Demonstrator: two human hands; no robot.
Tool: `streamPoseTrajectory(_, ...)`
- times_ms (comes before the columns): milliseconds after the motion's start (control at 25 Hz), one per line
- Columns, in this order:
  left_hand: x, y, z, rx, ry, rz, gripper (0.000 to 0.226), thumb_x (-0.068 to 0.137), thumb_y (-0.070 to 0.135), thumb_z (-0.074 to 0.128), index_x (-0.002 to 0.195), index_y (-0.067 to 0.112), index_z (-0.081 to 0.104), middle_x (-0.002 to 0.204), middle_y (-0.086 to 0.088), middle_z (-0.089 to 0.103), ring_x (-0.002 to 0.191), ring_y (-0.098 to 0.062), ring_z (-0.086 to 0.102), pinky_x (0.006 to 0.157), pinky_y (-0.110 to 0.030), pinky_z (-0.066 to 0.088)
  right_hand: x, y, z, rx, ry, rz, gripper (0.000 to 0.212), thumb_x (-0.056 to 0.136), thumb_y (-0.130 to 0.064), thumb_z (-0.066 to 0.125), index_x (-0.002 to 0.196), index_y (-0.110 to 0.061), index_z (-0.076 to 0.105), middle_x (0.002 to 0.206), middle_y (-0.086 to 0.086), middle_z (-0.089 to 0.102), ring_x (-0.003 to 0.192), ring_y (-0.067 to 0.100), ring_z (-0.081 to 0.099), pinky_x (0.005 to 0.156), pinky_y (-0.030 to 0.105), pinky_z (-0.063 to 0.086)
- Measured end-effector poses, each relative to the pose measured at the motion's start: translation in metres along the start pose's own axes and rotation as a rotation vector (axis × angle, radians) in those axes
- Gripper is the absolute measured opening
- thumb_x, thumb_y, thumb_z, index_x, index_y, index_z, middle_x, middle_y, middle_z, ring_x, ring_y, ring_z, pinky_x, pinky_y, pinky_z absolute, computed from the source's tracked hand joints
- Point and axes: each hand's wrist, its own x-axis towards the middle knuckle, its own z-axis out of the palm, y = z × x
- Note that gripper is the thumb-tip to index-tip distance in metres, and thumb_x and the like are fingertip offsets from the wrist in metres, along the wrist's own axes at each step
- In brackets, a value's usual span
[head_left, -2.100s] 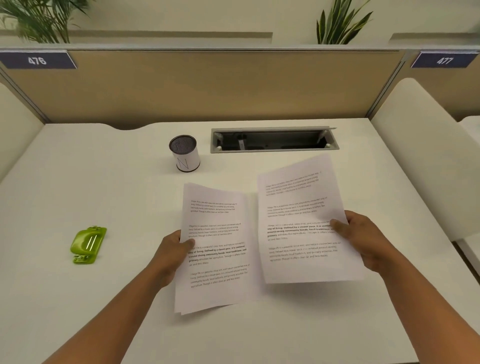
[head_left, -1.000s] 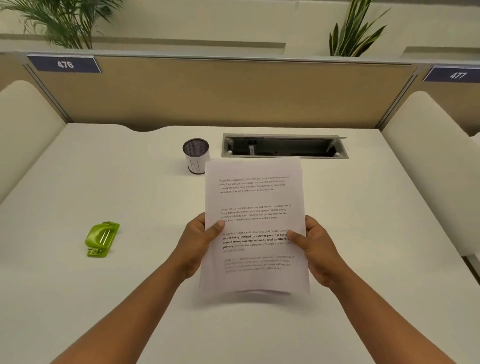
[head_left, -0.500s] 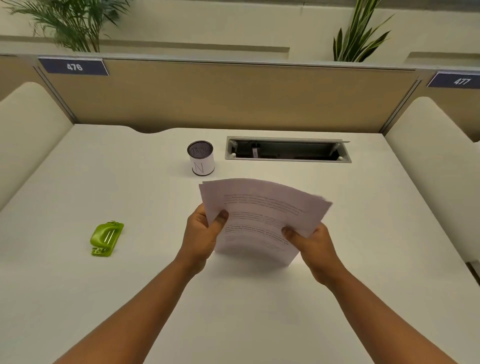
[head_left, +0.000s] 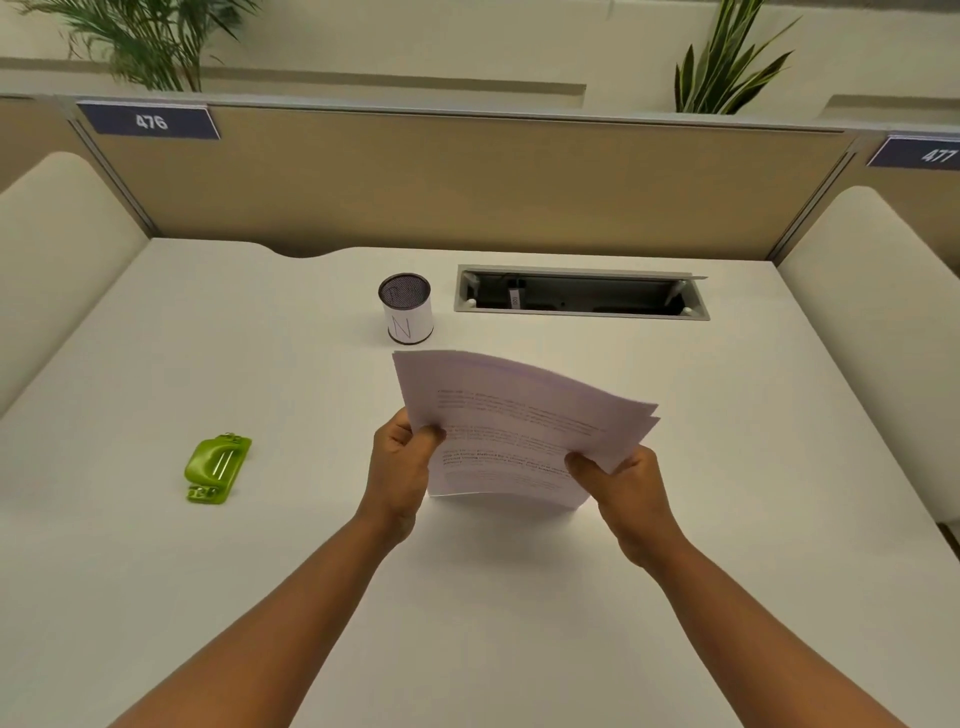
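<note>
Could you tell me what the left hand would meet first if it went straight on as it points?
The left hand would meet the sheets it grips; beyond them, probably the cup, depth unclear.

2.1 s ago: two sheets held apart, one per hand. Since merged into single stack of printed sheets (head_left: 519, 436), left hand (head_left: 402, 467) and right hand (head_left: 623, 483) closer together. Stack tipped from facing camera to standing, bottom edge on desk (head_left: 260, 597), top bowed away.
</note>
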Motion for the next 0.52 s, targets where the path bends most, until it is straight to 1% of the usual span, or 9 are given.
streamPoseTrajectory(120, -0.0023, -0.0040, -0.0029, 0.007, -0.009, -0.026, 0.034, 0.088, 0.013, 0.051, 0.089, 0.033, 0.077, 0.092, 0.009, 0.078, 0.083, -0.004, 0.072, 0.069, -0.017, 0.056, -0.0028, 0.0049, -0.0022, -0.017, -0.023, 0.015, 0.039, 0.087, -0.008, 0.065, 0.103, -0.041, 0.078, 0.107, -0.009, 0.080, 0.099, 0.012, 0.074, 0.077, 0.019, 0.058)
streamPoseTrajectory(280, -0.0045, -0.0061, -0.0022, 0.066, -0.084, -0.064, 0.046, 0.097, 0.002, 0.048, 0.094, 0.038, 0.077, 0.098, 0.010, 0.079, 0.088, -0.002, 0.071, 0.071, -0.015, 0.055, -0.0041, 0.0064, 0.0035, -0.087, -0.038, 0.031, 0.042, 0.089, -0.012, 0.063, 0.101, -0.051, 0.075, 0.104, -0.013, 0.078, 0.099, 0.011, 0.073, 0.079, 0.027, 0.062)
streamPoseTrajectory(360, -0.0049, -0.0032, 0.0006, 0.091, -0.066, -0.046, 0.044, 0.095, 0.009, 0.048, 0.093, 0.042, 0.076, 0.097, 0.012, 0.078, 0.087, -0.003, 0.071, 0.068, -0.015, 0.055, -0.0030, 0.0046, 0.0055, -0.080, -0.031, 0.017, 0.041, 0.090, -0.013, 0.061, 0.102, -0.051, 0.074, 0.104, -0.012, 0.078, 0.099, 0.011, 0.073, 0.080, 0.028, 0.063)
streamPoseTrajectory(440, -0.0035, 0.0007, 0.0019, 0.106, -0.031, -0.007, 0.042, 0.093, 0.015, 0.047, 0.091, 0.046, 0.075, 0.093, 0.015, 0.078, 0.086, -0.003, 0.070, 0.066, -0.014, 0.055, -0.0005, 0.0018, 0.0054, -0.073, -0.020, -0.003, 0.039, 0.090, -0.014, 0.058, 0.102, -0.047, 0.074, 0.103, -0.011, 0.078, 0.097, 0.012, 0.073, 0.077, 0.026, 0.061)
streamPoseTrajectory(520, -0.0020, 0.0010, 0.0017, 0.111, -0.032, 0.002, 0.042, 0.094, 0.015, 0.047, 0.091, 0.047, 0.075, 0.093, 0.015, 0.077, 0.086, -0.002, 0.070, 0.066, -0.014, 0.055, 0.0011, 0.0004, 0.0060, -0.068, -0.017, -0.009, 0.041, 0.091, -0.012, 0.057, 0.102, -0.047, 0.074, 0.102, -0.012, 0.078, 0.097, 0.011, 0.073, 0.074, 0.024, 0.060)
